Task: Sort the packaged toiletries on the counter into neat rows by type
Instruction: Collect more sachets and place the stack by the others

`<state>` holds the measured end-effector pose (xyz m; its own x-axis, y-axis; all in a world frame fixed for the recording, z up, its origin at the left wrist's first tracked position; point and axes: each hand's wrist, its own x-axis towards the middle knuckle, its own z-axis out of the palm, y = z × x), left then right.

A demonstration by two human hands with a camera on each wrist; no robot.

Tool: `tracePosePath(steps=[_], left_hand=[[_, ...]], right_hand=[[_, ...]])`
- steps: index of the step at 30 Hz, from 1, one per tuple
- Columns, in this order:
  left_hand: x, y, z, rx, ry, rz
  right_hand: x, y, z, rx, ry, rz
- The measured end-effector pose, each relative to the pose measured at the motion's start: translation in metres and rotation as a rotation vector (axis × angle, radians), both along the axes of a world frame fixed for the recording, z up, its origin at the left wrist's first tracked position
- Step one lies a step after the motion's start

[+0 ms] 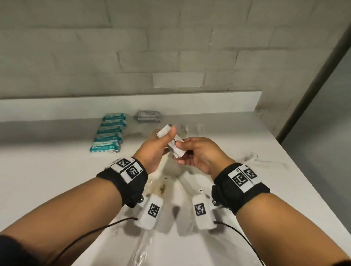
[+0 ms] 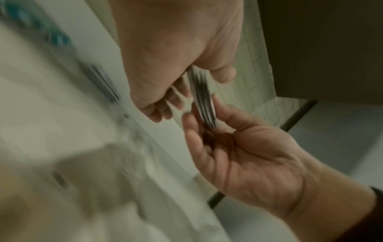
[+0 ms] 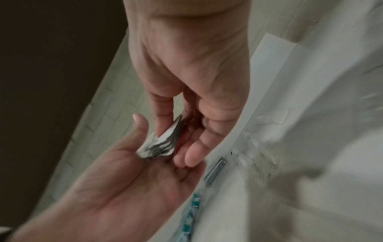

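white sachets [image 1: 171, 141] fanned in a small stack, held above the counter [image 1: 45, 187] between both hands.
left hand [image 1: 155, 150] grips the stack, right hand [image 1: 198, 154] pinches its near end. best squared up before laying beside the teal packet row [image 1: 109, 135]; open room right, counter edge near.
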<state>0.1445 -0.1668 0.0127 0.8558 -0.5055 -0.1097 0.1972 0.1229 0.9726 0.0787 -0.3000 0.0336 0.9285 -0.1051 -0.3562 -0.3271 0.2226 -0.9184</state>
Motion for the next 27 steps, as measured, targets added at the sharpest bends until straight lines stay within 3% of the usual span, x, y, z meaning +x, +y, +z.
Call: tracePosePath(steps=[2,4,8,10,12,16,19,21,27], left_hand=[[0.026,0.022,-0.002,0.212,-0.1,0.099],[0.05,0.041,0.002,0.487,-0.273,0.045],[0.079,0.055,0.011,1.168,-0.724,-0.416],[0.089,0.052,0.009,1.335,-0.84,-0.578],[0.095,0.048,0.002,1.397,-0.877,-0.663],[0.108,0.044,-0.011,1.449,-0.933,-0.67],[0.117,0.04,-0.019,1.445,-0.895,-0.653],[0.12,0.039,-0.022,1.472,-0.904,-0.65],[0.13,0.032,-0.02,1.505,-0.934,-0.647]], right_hand=[[0.022,0.006,-0.004,-0.084,0.057,0.045],[0.044,0.014,-0.01,-0.207,0.13,0.104],[0.086,0.031,-0.025,-0.461,0.304,0.222],[0.104,0.037,-0.032,-0.554,0.34,0.27],[0.112,0.04,-0.037,-0.642,0.343,0.307],[0.12,0.042,-0.044,-0.842,0.283,0.349],[0.114,0.043,-0.038,-1.285,0.146,0.556],[0.111,0.043,-0.038,-1.472,0.09,0.632],[0.136,0.043,-0.039,-1.522,-0.016,0.67]])
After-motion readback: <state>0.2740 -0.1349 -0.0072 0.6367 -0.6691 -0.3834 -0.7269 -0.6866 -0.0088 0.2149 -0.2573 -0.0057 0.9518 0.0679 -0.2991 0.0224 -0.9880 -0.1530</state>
